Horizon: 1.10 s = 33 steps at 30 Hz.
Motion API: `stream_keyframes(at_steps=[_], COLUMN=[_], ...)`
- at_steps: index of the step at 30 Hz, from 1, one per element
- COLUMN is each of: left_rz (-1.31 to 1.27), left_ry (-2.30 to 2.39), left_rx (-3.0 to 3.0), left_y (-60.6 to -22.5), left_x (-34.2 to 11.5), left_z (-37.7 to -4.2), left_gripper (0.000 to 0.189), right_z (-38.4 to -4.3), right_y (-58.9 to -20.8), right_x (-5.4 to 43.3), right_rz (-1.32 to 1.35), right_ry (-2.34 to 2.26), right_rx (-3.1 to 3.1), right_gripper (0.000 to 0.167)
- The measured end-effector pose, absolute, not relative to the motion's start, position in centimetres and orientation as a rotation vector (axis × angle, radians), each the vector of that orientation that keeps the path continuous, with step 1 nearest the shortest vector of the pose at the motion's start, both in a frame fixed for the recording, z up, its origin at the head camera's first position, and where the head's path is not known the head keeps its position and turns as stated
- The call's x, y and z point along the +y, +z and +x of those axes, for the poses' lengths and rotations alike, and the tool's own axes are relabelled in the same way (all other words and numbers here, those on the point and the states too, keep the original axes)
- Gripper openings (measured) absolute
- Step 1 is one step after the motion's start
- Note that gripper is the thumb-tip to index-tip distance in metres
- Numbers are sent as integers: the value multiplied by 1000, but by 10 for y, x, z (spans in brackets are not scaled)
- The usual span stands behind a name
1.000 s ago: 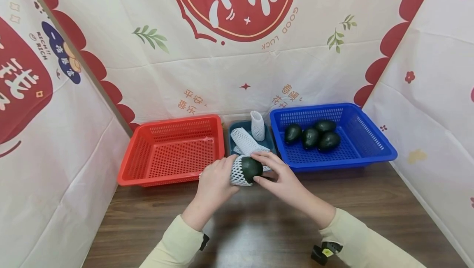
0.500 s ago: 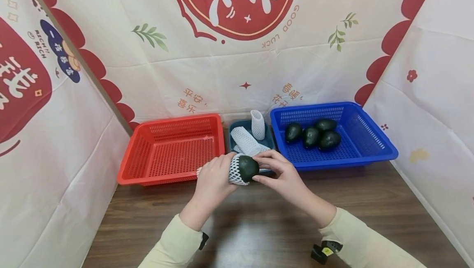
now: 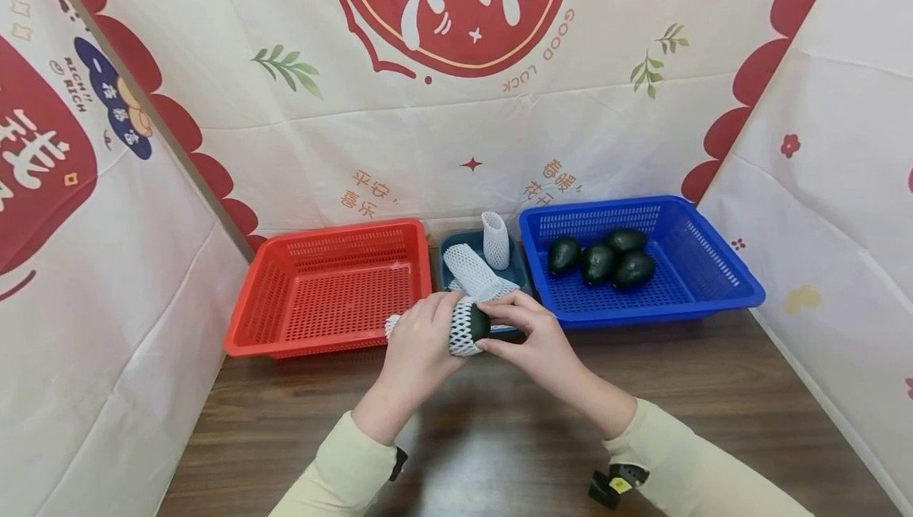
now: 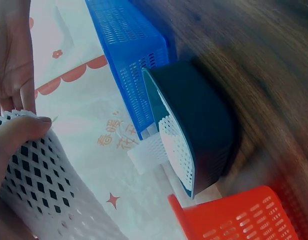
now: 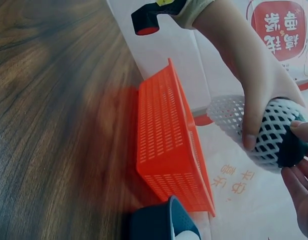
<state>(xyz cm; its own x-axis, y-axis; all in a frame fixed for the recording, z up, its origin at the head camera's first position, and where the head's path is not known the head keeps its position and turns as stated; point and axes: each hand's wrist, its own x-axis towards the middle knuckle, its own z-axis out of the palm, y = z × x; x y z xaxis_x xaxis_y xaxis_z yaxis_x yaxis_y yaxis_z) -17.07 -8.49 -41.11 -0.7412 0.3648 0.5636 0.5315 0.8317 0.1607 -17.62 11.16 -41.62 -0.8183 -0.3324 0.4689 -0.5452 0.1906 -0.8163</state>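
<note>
A dark green avocado [image 3: 481, 323] sits mostly inside a white foam net sleeve [image 3: 463, 328], with one rounded end bare. My left hand [image 3: 421, 336] grips the sleeve around the fruit; its thumb [image 4: 26, 129] lies across the mesh in the left wrist view. At the bare end, my right hand [image 3: 533, 338] pinches the avocado between thumb and fingertips, right at the net's rim. In the right wrist view the sleeve's loose tail [image 5: 226, 115] sticks out behind the left hand. The left palm side is hidden in the head view.
Behind the hands, a dark teal tray [image 3: 447, 241] holds several foam sleeves [image 3: 474, 269], one upright [image 3: 495, 241]. To the left is a red basket [image 3: 335, 303]. A blue basket [image 3: 706, 299] on the right holds several avocados [image 3: 597, 265]. A printed cloth [image 3: 456, 128] hangs behind.
The net has come further over the avocado, so less of its dark end shows. The right fingers have moved left with it, to the net's rim. Baskets and tray stay put.
</note>
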Motion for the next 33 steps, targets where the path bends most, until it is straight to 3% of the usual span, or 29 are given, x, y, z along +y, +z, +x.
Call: stream_keyframes(at_steps=[21, 23, 29, 33], left_rz=[-679, -669, -689, -696], left_ry=[-405, -410, -401, -388], left_rx=[-2417, -2426, -2424, -2416], left_y=[-414, -414, -412, -411], left_x=[-81, -82, -79, -76], left_z=[-171, -171, -168, -166], left_gripper=[64, 67, 67, 65], right_z=[-172, -172, -175, -175], right_y=[-418, -418, -418, -420], right_x=[104, 105, 101, 98], right_rz=[782, 791, 774, 704], right_ry=[1498, 1515, 1712, 1805], right_rx=[-2305, -2310, -2530, -2588], right_gripper=[35, 39, 74, 74])
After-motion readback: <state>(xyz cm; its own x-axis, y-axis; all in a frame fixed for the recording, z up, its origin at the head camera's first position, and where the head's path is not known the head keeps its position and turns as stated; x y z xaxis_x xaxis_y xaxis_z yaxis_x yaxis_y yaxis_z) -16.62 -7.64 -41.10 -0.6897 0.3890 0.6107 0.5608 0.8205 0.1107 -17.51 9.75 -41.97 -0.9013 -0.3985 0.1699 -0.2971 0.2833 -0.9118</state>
